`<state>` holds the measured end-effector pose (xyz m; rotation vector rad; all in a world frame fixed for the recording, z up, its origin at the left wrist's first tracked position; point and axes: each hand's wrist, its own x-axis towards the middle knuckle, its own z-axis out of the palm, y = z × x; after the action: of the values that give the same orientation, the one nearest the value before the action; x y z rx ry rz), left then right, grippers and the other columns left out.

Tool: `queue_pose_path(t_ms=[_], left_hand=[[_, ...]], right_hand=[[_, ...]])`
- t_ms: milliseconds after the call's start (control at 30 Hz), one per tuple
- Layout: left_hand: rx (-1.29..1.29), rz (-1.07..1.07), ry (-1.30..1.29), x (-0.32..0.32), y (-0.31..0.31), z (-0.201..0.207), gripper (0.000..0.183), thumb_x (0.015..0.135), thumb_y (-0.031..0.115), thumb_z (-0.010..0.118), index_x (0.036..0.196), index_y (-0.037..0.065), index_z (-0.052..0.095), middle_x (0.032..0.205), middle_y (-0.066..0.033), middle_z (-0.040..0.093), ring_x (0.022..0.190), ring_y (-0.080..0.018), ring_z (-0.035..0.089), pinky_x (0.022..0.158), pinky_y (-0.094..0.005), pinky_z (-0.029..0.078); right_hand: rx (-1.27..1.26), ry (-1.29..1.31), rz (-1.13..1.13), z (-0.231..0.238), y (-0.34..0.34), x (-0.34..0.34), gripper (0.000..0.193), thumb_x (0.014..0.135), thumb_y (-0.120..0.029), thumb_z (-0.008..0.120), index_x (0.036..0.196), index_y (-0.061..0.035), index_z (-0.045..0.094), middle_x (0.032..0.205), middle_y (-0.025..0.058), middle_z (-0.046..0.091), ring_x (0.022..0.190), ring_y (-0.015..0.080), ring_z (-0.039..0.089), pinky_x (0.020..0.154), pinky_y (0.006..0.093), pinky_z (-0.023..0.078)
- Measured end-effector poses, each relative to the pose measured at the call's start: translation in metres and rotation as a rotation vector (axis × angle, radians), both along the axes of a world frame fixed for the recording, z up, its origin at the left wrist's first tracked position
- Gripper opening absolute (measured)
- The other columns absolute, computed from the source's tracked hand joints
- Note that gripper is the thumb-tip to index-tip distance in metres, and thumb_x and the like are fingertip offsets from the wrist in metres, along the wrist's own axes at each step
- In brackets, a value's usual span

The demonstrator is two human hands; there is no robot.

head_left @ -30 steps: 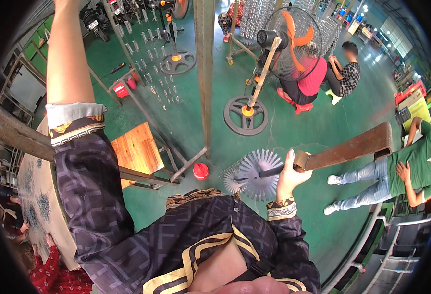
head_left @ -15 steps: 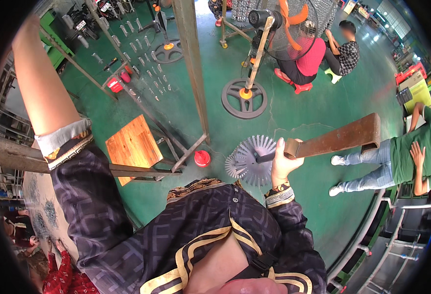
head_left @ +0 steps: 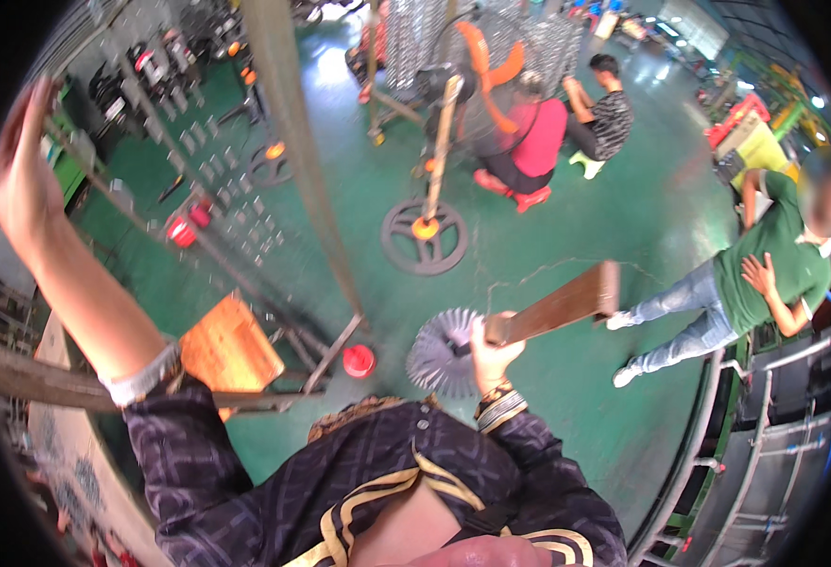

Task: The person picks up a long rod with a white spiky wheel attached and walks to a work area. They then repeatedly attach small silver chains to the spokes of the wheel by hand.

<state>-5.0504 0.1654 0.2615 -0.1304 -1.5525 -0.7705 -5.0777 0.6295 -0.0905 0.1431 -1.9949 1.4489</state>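
My right hand [head_left: 496, 355] grips the end of a brown flat metal bar [head_left: 562, 302], which points up and to the right and has a bent far end. Just left of that hand is a round grey disc [head_left: 431, 364] with radiating fin-like strips. Whether the disc is fixed to the bar cannot be made out now. My left arm reaches out to the upper left, where my left hand [head_left: 26, 175] is raised with its fingers stretched out near the picture's rim. It seems to hold nothing.
A metal frame post [head_left: 302, 142] rises ahead. A wooden stool top [head_left: 231, 348] and a red container [head_left: 359, 360] are left of centre. Farther off stands a fan on a round base [head_left: 425, 238]. Seated people are beyond it; a person in green [head_left: 772, 255] stands right.
My left hand has come into view at the upper left. My right hand, with the bar and disc, sits lower and farther left in the picture. The whole view has shifted.
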Motion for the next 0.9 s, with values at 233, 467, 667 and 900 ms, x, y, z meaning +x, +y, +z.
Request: queue_pose_path(t_ms=[233,467,667,900], left_hand=[[0.092,-0.224,-0.059,0.031,0.026,-0.063,0.02,0.085,-0.004,0.055,0.104,-0.008,0.058,0.1,-0.0156,0.062,0.093,-0.0225,0.06,0.089,-0.0307,0.044],[0.097,-0.377,-0.152,0.044,0.065,-0.111,0.009,0.085,-0.006,0.052,0.091,0.0,0.055,0.091,-0.0098,0.056,0.086,-0.0187,0.052,0.083,-0.0307,0.041],[0.135,-0.344,-0.288,0.046,0.089,-0.133,0.004,0.085,-0.005,0.052,0.086,-0.001,0.052,0.089,-0.0076,0.052,0.084,-0.0167,0.05,0.08,-0.0289,0.042],[0.119,-0.462,-0.414,0.059,0.11,-0.15,0.007,0.081,-0.005,0.057,0.084,-0.001,0.052,0.081,-0.0068,0.053,0.078,-0.0163,0.05,0.073,-0.0266,0.042]], right_hand=[[-0.067,-0.033,0.033,-0.016,-0.002,-0.001,0.039,0.062,-0.015,0.079,0.084,-0.0045,0.049,0.062,-0.0011,0.049,0.054,0.009,0.048,0.05,0.0249,0.043],[-0.071,-0.064,0.033,-0.037,0.004,0.007,0.04,0.061,-0.017,0.08,0.084,-0.0043,0.049,0.063,-0.0004,0.051,0.055,0.0077,0.049,0.05,0.0237,0.043],[-0.06,-0.081,0.031,-0.032,0.003,0.014,0.039,0.062,-0.018,0.08,0.08,-0.0066,0.047,0.062,0.0025,0.052,0.053,0.0119,0.05,0.049,0.0265,0.041],[-0.049,-0.034,0.041,-0.036,-0.003,0.017,0.039,0.062,-0.019,0.08,0.078,-0.0071,0.047,0.059,0.0014,0.044,0.05,0.0117,0.04,0.046,0.0263,0.035]])
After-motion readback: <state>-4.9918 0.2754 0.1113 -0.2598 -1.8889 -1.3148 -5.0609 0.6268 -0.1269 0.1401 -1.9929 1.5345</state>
